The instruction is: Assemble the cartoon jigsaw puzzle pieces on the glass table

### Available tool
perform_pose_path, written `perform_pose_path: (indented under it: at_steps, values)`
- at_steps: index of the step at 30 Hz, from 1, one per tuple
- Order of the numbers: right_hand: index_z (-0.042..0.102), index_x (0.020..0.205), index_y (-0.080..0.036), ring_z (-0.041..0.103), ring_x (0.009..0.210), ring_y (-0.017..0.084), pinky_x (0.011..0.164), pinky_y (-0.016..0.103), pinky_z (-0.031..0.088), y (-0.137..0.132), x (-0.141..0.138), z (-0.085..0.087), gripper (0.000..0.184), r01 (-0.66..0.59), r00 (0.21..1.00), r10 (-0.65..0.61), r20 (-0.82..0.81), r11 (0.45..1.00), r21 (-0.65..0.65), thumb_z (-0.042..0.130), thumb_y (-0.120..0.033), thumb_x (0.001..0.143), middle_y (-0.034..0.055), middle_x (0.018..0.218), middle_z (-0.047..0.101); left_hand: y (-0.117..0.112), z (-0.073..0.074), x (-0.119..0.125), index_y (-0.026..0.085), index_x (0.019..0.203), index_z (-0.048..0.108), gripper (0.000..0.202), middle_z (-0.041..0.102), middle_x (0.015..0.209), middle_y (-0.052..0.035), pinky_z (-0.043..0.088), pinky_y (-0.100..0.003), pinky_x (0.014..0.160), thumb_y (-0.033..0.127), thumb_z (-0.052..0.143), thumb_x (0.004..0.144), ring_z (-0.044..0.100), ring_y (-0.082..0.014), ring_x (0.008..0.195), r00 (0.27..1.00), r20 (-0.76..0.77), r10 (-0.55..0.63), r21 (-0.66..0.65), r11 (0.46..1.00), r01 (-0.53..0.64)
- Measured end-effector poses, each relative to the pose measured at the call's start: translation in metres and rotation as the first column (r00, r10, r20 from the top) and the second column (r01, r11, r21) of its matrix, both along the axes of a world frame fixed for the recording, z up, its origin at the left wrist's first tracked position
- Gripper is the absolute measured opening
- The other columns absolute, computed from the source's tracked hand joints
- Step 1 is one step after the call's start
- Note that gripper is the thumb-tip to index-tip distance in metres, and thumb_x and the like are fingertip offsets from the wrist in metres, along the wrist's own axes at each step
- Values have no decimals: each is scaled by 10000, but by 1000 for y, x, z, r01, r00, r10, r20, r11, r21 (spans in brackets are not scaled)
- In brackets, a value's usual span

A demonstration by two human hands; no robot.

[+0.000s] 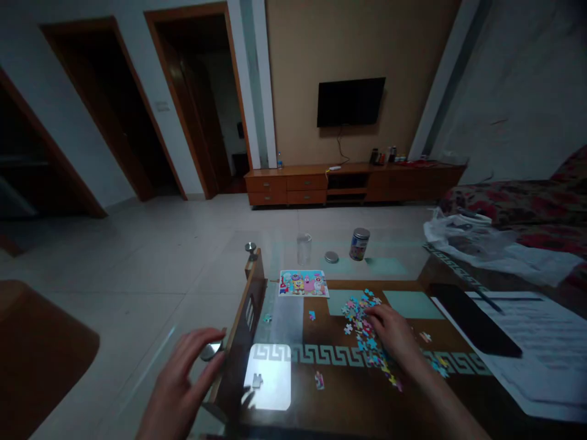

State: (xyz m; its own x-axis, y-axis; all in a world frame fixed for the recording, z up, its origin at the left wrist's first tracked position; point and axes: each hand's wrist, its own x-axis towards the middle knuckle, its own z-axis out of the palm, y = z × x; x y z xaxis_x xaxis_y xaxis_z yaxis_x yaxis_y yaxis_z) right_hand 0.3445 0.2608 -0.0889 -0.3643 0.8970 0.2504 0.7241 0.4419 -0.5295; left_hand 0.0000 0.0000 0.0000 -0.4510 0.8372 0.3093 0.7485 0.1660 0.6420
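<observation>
A heap of loose jigsaw puzzle pieces [364, 330] lies on the glass table. My right hand [394, 333] reaches into it from the right, fingertips closed together among the pieces; what they pinch is hidden. My left hand [186, 373] is at the table's left edge, thumb and fingers apart, with a round metal knob [211, 350] showing between them. Behind the heap lies a cartoon picture card [303, 283]. Single pieces are spread about: one blue piece [312, 315], one pinkish piece [320, 380] and one piece on a bright reflection [257, 381].
At the table's far side stand a clear jar [304, 249], a metal lid [331, 257] and a printed can [359, 244]. On the right are a black phone-like slab [477, 321], papers [541, 348], a pen [483, 299] and a plastic bag [495, 244].
</observation>
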Motion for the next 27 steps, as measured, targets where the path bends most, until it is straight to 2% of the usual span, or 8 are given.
perform_pose_path:
  at_steps: [2, 4, 7, 10, 12, 19, 23, 27]
  values:
    - [707, 847, -195, 627, 877, 251, 828, 357, 465, -1, -5, -3, 255, 2, 1000, -2, -18, 1000, 21, 459, -212, 790, 88, 883, 699, 47, -3, 5, 256, 988, 639, 219, 639, 1046, -56, 453, -438, 949, 304, 494, 831, 553, -250, 1056, 993, -111, -37, -31, 999, 34]
    - [707, 854, -191, 626, 869, 258, 823, 375, 468, -2, -9, -6, 273, -4, 999, 6, -35, 999, 38, 443, -236, 801, 93, 878, 697, 89, -12, 7, 231, 1029, 633, 256, 607, 1082, -67, 425, -406, 935, 183, 544, 794, 511, -247, 1089, 983, -177, -47, -239, 971, 3]
    - [702, 853, -198, 627, 874, 264, 827, 395, 472, -4, -14, -8, 274, -25, 998, 28, -55, 998, 51, 439, -264, 814, 96, 888, 696, 123, -35, 4, 236, 1018, 654, 325, 597, 1069, -60, 401, -388, 899, 111, 618, 720, 501, -258, 1084, 983, -167, -77, -348, 937, 14]
    - [700, 867, -208, 631, 881, 265, 828, 407, 482, -8, -16, -8, 260, -54, 996, 59, -73, 997, 58, 455, -286, 830, 95, 904, 698, 128, -57, -1, 260, 1023, 661, 369, 599, 1071, -38, 379, -362, 890, 96, 642, 692, 498, -247, 1090, 984, -131, -125, -414, 908, 60]
    - [700, 883, -225, 638, 888, 262, 825, 409, 494, -11, -17, -8, 247, -71, 994, 75, -82, 996, 56, 468, -295, 837, 87, 919, 704, 126, -65, -2, 264, 1028, 656, 369, 599, 1072, -27, 371, -342, 895, 102, 635, 697, 495, -232, 1097, 983, -105, -149, -439, 894, 89]
    - [704, 885, -275, 663, 878, 252, 801, 398, 531, -29, -19, -10, 214, -118, 989, 123, -83, 991, 64, 496, -286, 838, 72, 911, 717, 133, -81, 0, 230, 993, 648, 273, 588, 1053, -41, 338, -375, 908, 125, 591, 747, 499, -238, 1081, 986, -69, -152, -449, 887, 106]
    - [699, 918, -288, 667, 887, 249, 784, 385, 543, -38, -24, -10, 222, -149, 985, 156, -74, 984, 94, 491, -257, 845, 67, 918, 714, 134, -91, 0, 236, 956, 644, 247, 587, 1033, -36, 330, -382, 898, 116, 597, 746, 500, -248, 1061, 992, -48, -113, -402, 912, 85]
    - [689, 940, -284, 673, 869, 234, 759, 360, 552, -44, -41, -11, 234, -192, 980, 196, -44, 978, 82, 483, -219, 849, 62, 914, 714, 132, -95, 3, 242, 909, 637, 190, 588, 996, -28, 335, -382, 887, 133, 583, 762, 509, -246, 1027, 996, -27, -83, -343, 937, 69]
